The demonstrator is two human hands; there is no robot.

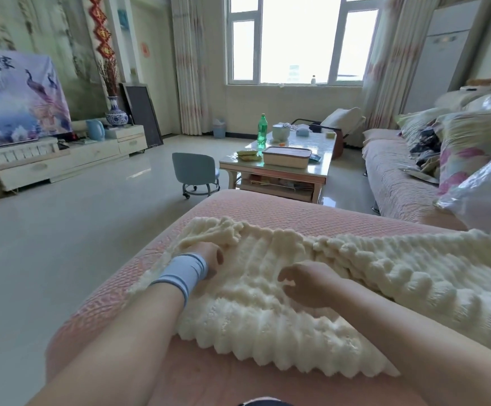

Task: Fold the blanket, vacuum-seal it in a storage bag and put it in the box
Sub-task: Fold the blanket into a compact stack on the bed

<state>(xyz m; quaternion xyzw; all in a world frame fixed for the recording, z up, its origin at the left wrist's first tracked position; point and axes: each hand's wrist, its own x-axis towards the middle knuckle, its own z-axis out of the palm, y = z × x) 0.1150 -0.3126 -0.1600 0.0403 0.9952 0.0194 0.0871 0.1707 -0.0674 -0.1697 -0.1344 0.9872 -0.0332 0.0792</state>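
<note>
Two grips clamp the cream blanket (267,320) lying on the pink sofa (238,206): left hand (209,259) and right hand (307,285).

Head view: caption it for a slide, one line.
Left hand and right hand grip the cream blanket on the pink sofa.

The blanket (297,303) is thick cream fleece, matt and fluffy, raised in soft ribs and bobbles. Under it the sofa cover (267,206) is pink cloth with a fine puckered texture. The wristband (184,272) is pale blue ribbed knit. At the right a clear plastic bag (484,194) is glossy and crinkled. The floor (62,230) at the left is polished tile, and the far table (318,145) has a shiny top.
</note>
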